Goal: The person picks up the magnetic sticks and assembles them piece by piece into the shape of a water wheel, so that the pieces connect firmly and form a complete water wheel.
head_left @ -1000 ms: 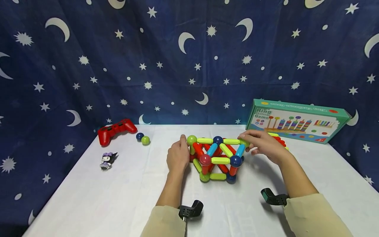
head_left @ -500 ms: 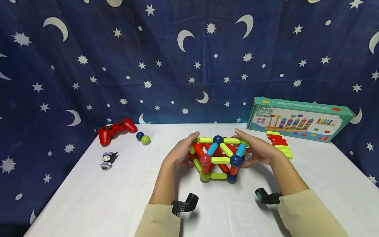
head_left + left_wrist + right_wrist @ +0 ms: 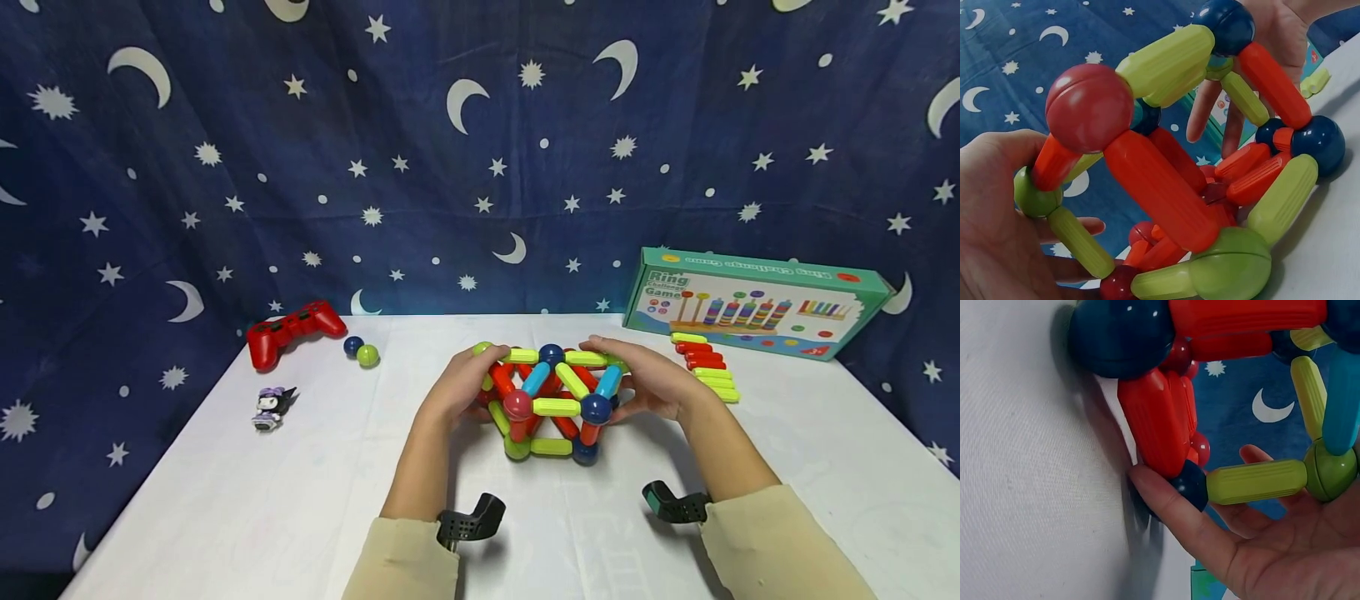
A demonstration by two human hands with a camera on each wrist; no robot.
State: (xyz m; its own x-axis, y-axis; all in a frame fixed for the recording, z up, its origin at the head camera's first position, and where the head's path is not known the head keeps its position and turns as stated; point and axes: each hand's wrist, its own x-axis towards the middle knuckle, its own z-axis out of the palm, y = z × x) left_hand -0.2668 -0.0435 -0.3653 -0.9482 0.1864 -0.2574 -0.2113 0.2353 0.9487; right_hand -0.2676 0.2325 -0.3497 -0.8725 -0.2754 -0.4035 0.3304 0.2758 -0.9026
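Note:
A frame built of magnetic sticks and balls (image 3: 557, 407), in red, blue and yellow-green, stands on the white table in the head view. My left hand (image 3: 459, 383) grips its left side. In the left wrist view, that hand (image 3: 997, 206) curves around a green ball (image 3: 1038, 192), with some fingers behind the sticks. On the opposite side my right hand (image 3: 656, 379) holds the frame. The right wrist view shows the thumb of this hand (image 3: 1260, 550) on a dark blue ball (image 3: 1190, 485) low down, and its other fingers reaching behind a yellow-green stick (image 3: 1257, 481).
Several loose red and yellow-green sticks (image 3: 703, 362) lie in a row to the right, before a green game box (image 3: 757, 302). Leftward are a blue ball (image 3: 353, 346), a green ball (image 3: 367, 356), a red game controller (image 3: 296, 335) and a small figurine (image 3: 272, 408). A starry curtain (image 3: 420, 208) hangs behind.
My hands have shifted from the frame's upper corner balls to a hold around both sides, with thumbs lower. The frame has stayed in nearly the same place.

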